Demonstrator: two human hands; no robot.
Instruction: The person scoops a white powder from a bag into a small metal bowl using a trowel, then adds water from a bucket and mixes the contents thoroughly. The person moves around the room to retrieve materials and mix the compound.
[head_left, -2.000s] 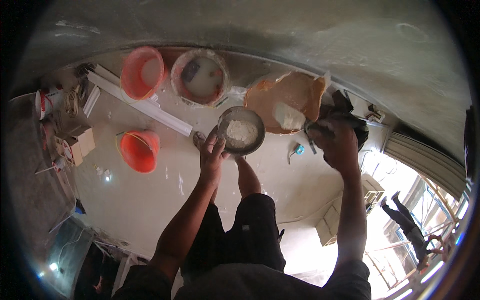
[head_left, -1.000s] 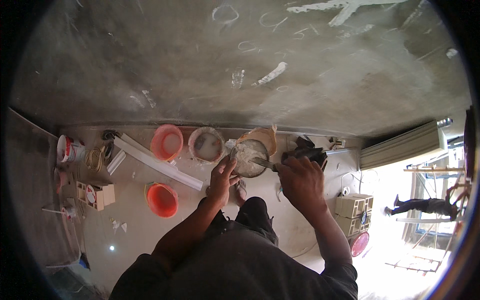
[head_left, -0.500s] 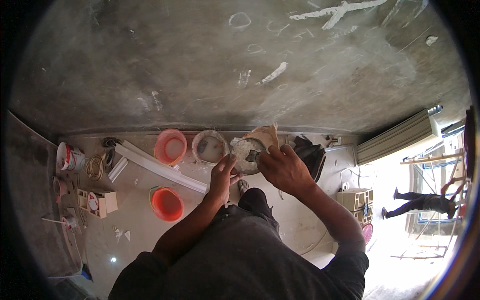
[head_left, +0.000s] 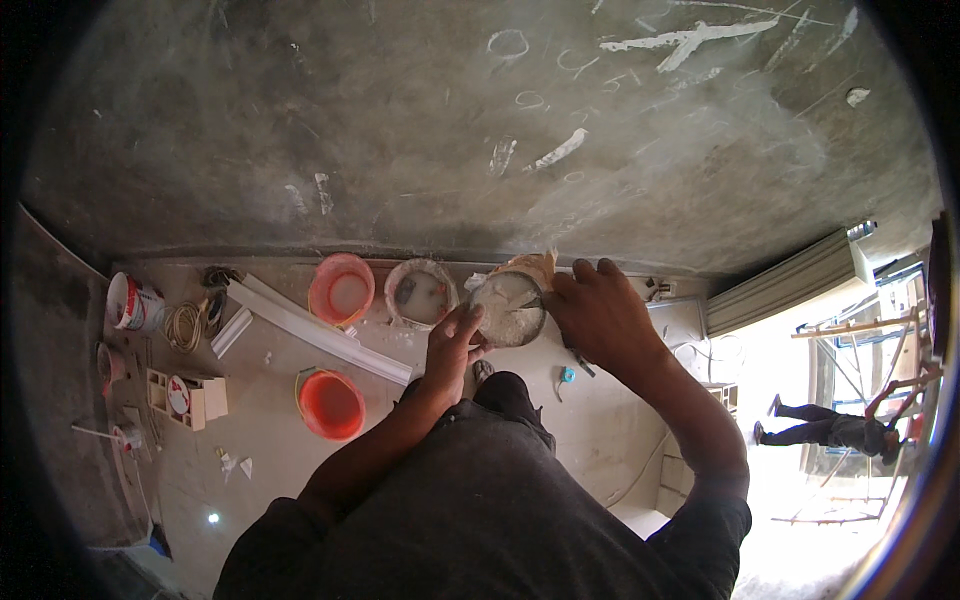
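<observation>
My left hand (head_left: 452, 350) is closed round the near left side of a round bowl (head_left: 512, 344), held up in front of my body. Pale grey-white wet plaster (head_left: 508, 318) covers the inside of the bowl. At its right rim, my right hand (head_left: 598, 308) grips a putty knife (head_left: 527, 299), whose blade reaches over the plaster; the fingers hide its handle. Behind the bowl, a crumpled tan bag (head_left: 545, 263) shows in part.
Near the wall (head_left: 400, 130) stand a pink bucket (head_left: 341, 288) and a whitish bucket (head_left: 421, 292). Closer lies an orange-red bucket (head_left: 331, 404), with long white moulding (head_left: 318, 332) beside it. Far right, another person (head_left: 840, 428) works by a wooden frame (head_left: 845, 502).
My right hand has shifted right and slightly up, drawing the blade toward the bowl's right rim. The plaster looks smoother and less heaped. The view has shifted a little.
</observation>
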